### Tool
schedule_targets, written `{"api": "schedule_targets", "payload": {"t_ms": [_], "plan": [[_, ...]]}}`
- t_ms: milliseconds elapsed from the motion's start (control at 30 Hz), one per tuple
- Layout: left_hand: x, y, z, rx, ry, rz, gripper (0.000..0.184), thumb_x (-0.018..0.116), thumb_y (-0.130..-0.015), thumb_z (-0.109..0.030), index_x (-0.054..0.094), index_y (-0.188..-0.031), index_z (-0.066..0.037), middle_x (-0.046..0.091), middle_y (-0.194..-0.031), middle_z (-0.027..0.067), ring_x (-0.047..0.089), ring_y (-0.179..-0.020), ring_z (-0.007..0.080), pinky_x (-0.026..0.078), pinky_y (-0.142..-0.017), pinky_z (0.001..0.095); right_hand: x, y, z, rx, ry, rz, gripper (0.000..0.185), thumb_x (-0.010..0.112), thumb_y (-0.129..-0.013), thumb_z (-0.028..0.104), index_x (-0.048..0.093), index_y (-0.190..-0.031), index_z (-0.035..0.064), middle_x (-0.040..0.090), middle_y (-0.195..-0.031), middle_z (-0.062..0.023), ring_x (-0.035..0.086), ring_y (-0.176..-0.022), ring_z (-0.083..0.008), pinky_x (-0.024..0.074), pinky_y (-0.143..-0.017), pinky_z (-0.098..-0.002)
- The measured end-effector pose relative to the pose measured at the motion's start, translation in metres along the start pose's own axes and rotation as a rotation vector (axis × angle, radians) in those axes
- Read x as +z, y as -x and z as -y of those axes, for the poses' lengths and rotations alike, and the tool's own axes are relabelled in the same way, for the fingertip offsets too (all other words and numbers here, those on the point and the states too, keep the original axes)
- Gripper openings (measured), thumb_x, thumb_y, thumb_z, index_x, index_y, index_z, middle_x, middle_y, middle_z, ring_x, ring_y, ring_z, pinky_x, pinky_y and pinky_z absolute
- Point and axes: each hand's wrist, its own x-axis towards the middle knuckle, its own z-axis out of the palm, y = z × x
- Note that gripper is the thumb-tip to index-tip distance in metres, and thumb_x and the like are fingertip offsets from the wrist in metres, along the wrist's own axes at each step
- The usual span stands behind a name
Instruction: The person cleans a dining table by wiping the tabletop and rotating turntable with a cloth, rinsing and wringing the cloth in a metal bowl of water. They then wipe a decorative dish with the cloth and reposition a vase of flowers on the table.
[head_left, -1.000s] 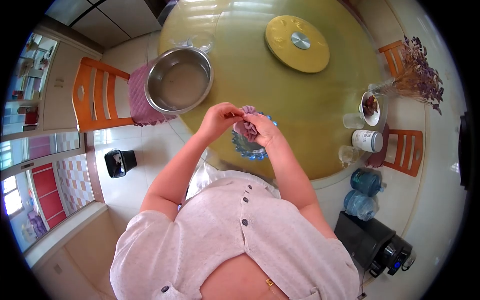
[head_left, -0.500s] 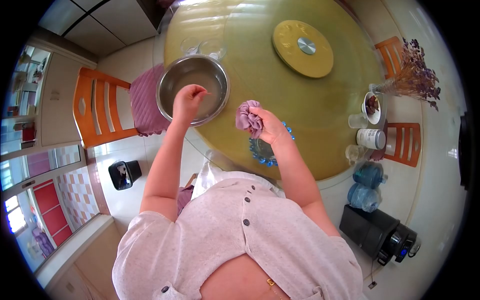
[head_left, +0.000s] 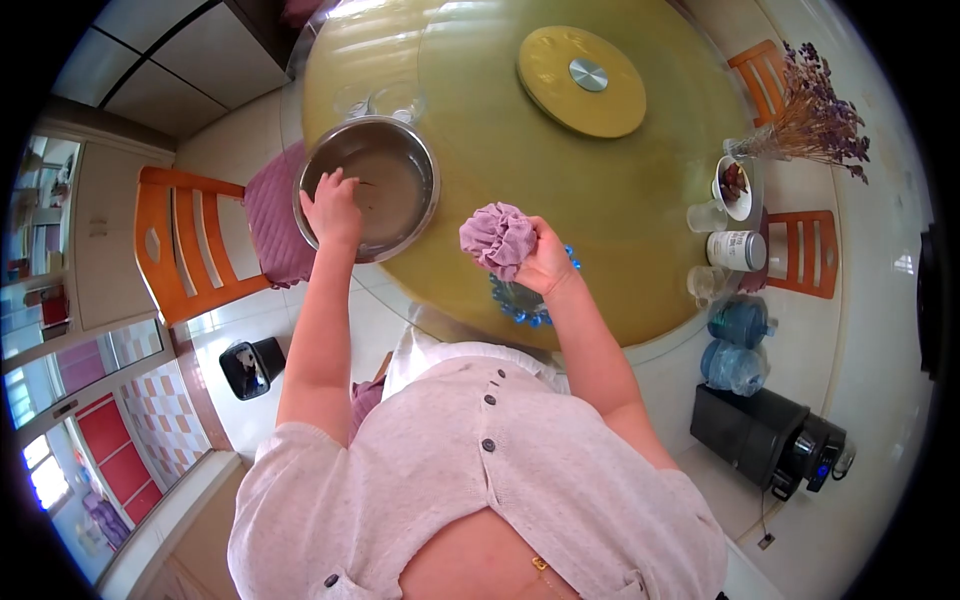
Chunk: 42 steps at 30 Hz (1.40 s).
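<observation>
My left hand (head_left: 334, 212) is over the near-left part of a steel basin (head_left: 428, 220), fingers apart and holding nothing. A small dark sliver (head_left: 367, 183) shows inside the basin, just past the fingertips. My right hand (head_left: 545, 262) grips a crumpled mauve cloth (head_left: 497, 238), bunched into a ruffled ball, above the table. Beneath that hand, partly hidden by it, is a glass dish with a blue beaded rim (head_left: 533, 318).
The round yellow table (head_left: 620, 230) carries a turntable disc (head_left: 545, 70), clear glasses (head_left: 398, 100), a bowl (head_left: 735, 188) and a white canister (head_left: 735, 250). A chair (head_left: 190, 240) stands left, a black bin (head_left: 250, 367) on the floor, water jugs (head_left: 735, 345) at right.
My left hand has moved left over the basin, and its pinched fingers have opened. The cloth in my right hand has turned and looks fuller. The whole view has shifted slightly.
</observation>
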Motion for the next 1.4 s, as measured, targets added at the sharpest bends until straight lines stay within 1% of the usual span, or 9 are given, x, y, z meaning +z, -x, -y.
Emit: {"api": "schedule_targets", "payload": {"t_ms": [233,333,533,600,733,933,1233,1333,1400], "plan": [[-0.039,0.027,-0.073,-0.256,1.471,0.414,0.029,0.071,-0.079,-0.013,0.062,-0.105,-0.004,0.065,-0.096,0.0068,0.063,-0.089,0.0207,0.049,-0.08,0.032,0.023,-0.023,-0.009,-0.135,0.389,-0.052,0.035,0.045,-0.091,0.026,0.049,-0.119,0.005,0.059,-0.102,-0.004,0.059,-0.091,-0.0158,0.0505,-0.083,-0.0402],[-0.057,0.039,-0.093,-0.041,1.358,0.263,0.026,0.068,-0.082,-0.01,0.059,-0.104,0.0,0.063,-0.09,0.001,0.058,-0.083,0.0107,0.048,-0.074,0.0267,0.067,-0.054,-0.02,-0.128,0.538,-0.162,0.032,0.048,-0.09,0.025,0.048,-0.116,0.0053,0.056,-0.095,0.0003,0.055,-0.084,-0.0078,0.0494,-0.071,-0.0316],[-0.027,0.019,-0.025,-0.539,1.003,0.256,0.031,0.067,-0.071,-0.011,0.057,-0.099,0.001,0.066,-0.086,0.0153,0.065,-0.082,0.0241,0.05,-0.073,0.0343,0.066,-0.147,-0.044,-0.37,0.968,-0.207,0.014,0.055,-0.086,0.016,0.061,-0.095,0.0069,0.064,-0.087,-0.0049,0.062,-0.081,-0.0173,0.0496,-0.069,-0.0322],[-0.015,0.017,-0.01,-0.478,0.809,0.386,0.033,0.067,-0.071,-0.014,0.057,-0.1,0.001,0.066,-0.089,0.0178,0.064,-0.084,0.0289,0.05,-0.075,0.0374,0.069,-0.165,-0.051,-0.466,1.962,-0.34,0.018,0.054,-0.079,0.006,0.06,-0.096,0.0007,0.066,-0.096,-0.0138,0.064,-0.086,-0.0268,0.0504,-0.074,-0.0367],[-0.006,0.008,-0.004,-0.306,0.393,0.688,0.04,0.07,-0.072,-0.023,0.058,-0.103,-0.001,0.066,-0.094,0.0188,0.064,-0.091,0.0326,0.051,-0.078,0.0408,0.062,-0.207,-0.069,-0.232,2.359,-0.497,0.019,0.054,-0.084,0.01,0.061,-0.099,0.0017,0.064,-0.1,-0.0183,0.063,-0.096,-0.035,0.0522,-0.081,-0.0421],[0.009,0.015,-0.006,-0.167,0.328,0.742,0.026,0.066,-0.077,-0.021,0.063,-0.097,-0.006,0.065,-0.099,0.0154,0.063,-0.092,0.0322,0.05,-0.079,0.0422,0.035,-0.231,-0.076,0.077,2.562,-0.03,0.032,0.051,-0.088,0.018,0.06,-0.114,0.0021,0.061,-0.113,-0.0191,0.061,-0.105,-0.0322,0.0521,-0.083,-0.0431],[0.056,0.027,0.008,-0.284,0.458,0.701,0.023,0.054,-0.08,-0.018,0.063,-0.093,-0.001,0.064,-0.093,0.0171,0.064,-0.086,0.0323,0.05,-0.077,0.0403,-0.007,-0.265,-0.094,-0.037,2.521,-0.455,0.025,0.054,-0.084,0.019,0.069,-0.1,0.0051,0.059,-0.116,-0.0153,0.056,-0.11,-0.0297,0.0507,-0.087,-0.039],[0.073,0.026,0.015,-0.431,0.734,0.905,0.027,0.051,-0.085,-0.024,0.061,-0.102,-0.005,0.063,-0.102,0.0182,0.063,-0.086,0.0356,0.05,-0.08,0.0442,0.025,-0.247,-0.081,0.108,2.302,-0.502,0.027,0.055,-0.083,0.017,0.067,-0.102,0.002,0.062,-0.109,-0.0186,0.059,-0.104,-0.0303,0.0498,-0.087,-0.0397],[0.047,0.01,0.004,-1.18,1.364,0.926,0.034,0.049,-0.091,-0.033,0.056,-0.112,-0.007,0.062,-0.104,0.0139,0.062,-0.081,0.0332,0.05,-0.078,0.0485,0.051,-0.227,-0.074,0.328,2.259,-0.23,0.029,0.056,-0.082,0.017,0.065,-0.103,-0.0006,0.063,-0.105,-0.0209,0.061,-0.1,-0.0303,0.0493,-0.086,-0.0405]]}}
